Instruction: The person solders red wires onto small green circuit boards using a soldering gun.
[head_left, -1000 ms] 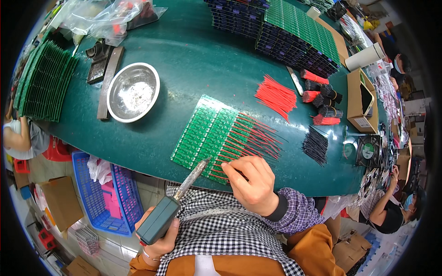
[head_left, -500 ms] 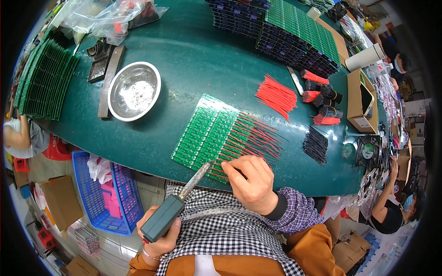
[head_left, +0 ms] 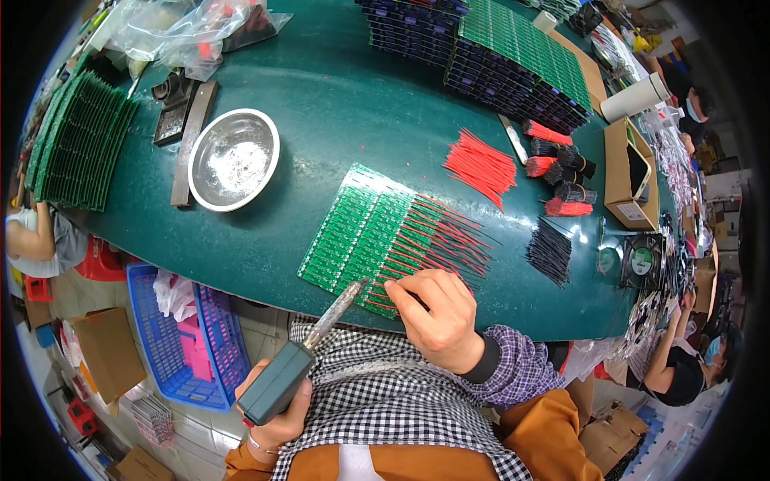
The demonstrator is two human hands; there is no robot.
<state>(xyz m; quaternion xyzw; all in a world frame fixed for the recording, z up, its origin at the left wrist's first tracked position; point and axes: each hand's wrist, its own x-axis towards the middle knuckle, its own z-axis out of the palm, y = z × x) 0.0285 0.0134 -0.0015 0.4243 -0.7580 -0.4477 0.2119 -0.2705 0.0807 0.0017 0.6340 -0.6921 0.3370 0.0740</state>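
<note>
My left hand (head_left: 281, 417) grips a soldering iron (head_left: 277, 382) by its dark green handle; its metal tip points up to the right and meets the lower part of a green circuit board panel (head_left: 345, 232). Red and black wires (head_left: 449, 240) stick out to the right from the panel's right side. Close to the iron's tip, my right hand (head_left: 437, 317) pinches a red wire at the panel's lower right edge. Loose red wires (head_left: 481, 166) and a bundle of loose black wires (head_left: 549, 252) lie to the right.
A white-rimmed metal bowl (head_left: 234, 160) stands left of the panel, beside a flat bar (head_left: 193, 144). Stacked circuit boards rise at the far side (head_left: 521, 64) and far left (head_left: 84, 140). Tied wire bundles (head_left: 571, 164), a cardboard box (head_left: 630, 176) and a small fan (head_left: 642, 261) sit at right.
The soldering iron has shifted slightly left and down, its tip drawing back a little along the panel. My right hand stays nearly in place with the red wire.
</note>
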